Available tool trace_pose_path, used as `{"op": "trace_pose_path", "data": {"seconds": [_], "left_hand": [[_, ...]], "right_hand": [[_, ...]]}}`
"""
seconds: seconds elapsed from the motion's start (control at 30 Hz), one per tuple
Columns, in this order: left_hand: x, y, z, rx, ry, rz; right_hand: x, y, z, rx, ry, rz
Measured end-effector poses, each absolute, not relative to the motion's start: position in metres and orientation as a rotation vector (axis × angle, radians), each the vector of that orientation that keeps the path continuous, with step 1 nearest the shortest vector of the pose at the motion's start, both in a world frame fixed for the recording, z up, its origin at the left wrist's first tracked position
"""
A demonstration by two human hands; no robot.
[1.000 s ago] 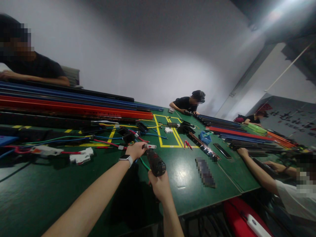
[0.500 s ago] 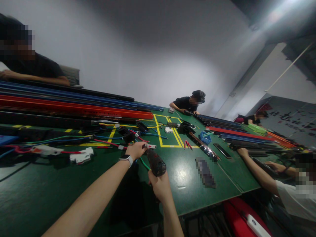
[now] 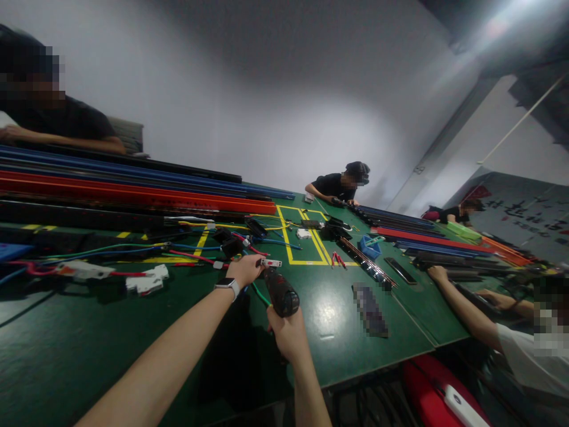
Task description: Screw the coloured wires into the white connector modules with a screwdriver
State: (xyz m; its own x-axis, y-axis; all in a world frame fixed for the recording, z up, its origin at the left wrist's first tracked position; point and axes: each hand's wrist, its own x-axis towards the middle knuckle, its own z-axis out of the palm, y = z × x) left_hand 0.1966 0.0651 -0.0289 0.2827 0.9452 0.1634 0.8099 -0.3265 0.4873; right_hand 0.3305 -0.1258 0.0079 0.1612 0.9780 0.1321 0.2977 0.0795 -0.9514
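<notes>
My right hand is wrapped round the handle of a black cordless screwdriver, its front end pointing away from me. My left hand, with a watch on the wrist, is closed on a small white circuit breaker with red marks. The screwdriver's front end meets the breaker at my left fingertips; the tip itself is hidden. A green wire runs below, between my hands. Left of my left hand lie white breakers with red wires, and beyond it are black parts among coloured wires.
Long red rails and blue rails lie across the green table at the far left. To the right are a phone-like slab, a blue bin and copper strips. A co-worker's arm rests at the right; other people sit around.
Almost nothing differs. Both hands, the screwdriver and the breaker stay in the same place.
</notes>
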Motion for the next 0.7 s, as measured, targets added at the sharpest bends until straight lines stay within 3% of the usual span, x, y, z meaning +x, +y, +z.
{"op": "trace_pose_path", "data": {"seconds": [0.7], "left_hand": [[0.1968, 0.0667, -0.031, 2.258, 1.592, 0.632]], "right_hand": [[0.3319, -0.1261, 0.0047, -1.408, -1.33, 0.866]]}}
